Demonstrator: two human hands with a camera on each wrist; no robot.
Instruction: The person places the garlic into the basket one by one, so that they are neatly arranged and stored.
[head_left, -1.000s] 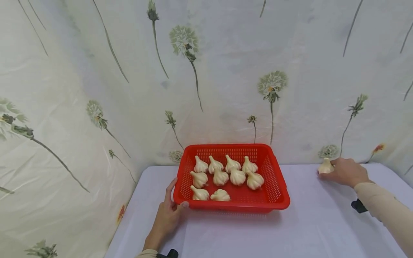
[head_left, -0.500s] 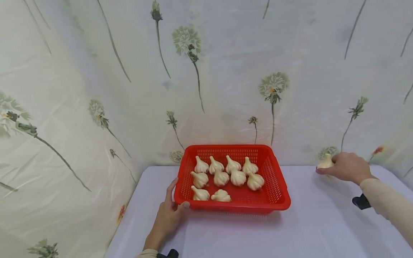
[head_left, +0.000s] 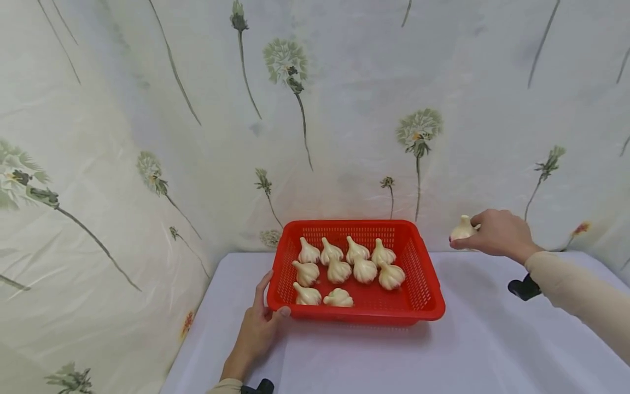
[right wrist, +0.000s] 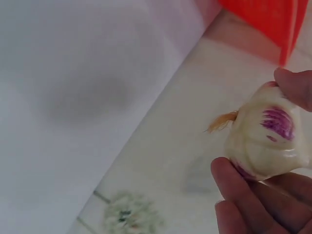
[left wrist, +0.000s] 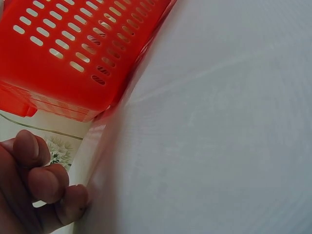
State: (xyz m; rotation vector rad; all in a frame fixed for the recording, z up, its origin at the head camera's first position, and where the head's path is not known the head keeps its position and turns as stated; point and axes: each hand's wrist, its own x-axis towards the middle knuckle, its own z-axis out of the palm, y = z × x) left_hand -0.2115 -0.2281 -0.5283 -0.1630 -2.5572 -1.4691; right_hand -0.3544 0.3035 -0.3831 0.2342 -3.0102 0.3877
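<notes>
My right hand (head_left: 504,232) holds a garlic bulb (head_left: 463,229) above the table's far edge, right of a red plastic basket (head_left: 359,314). In the right wrist view, thumb and fingers pinch the bulb (right wrist: 265,136), whose surface is cream with purple patches and a tuft of brown roots. My left hand (head_left: 256,331) grips the basket's near left corner, thumb on the front rim and index finger along the left side. Its other fingers (left wrist: 46,183) are curled below the basket's wall (left wrist: 53,63) in the left wrist view. Several garlic bulbs (head_left: 365,271) lie inside in rows.
A white cloth (head_left: 364,361) covers the table. Behind and at the left hangs a pale curtain (head_left: 339,109) with a dandelion print, close to the basket's back rim. Inside the basket, bare floor (head_left: 374,298) shows at the front right.
My right hand has lifted the garlic bulb off the table's far right and carried it left toward the basket. The left hand and the basket have stayed in place.
</notes>
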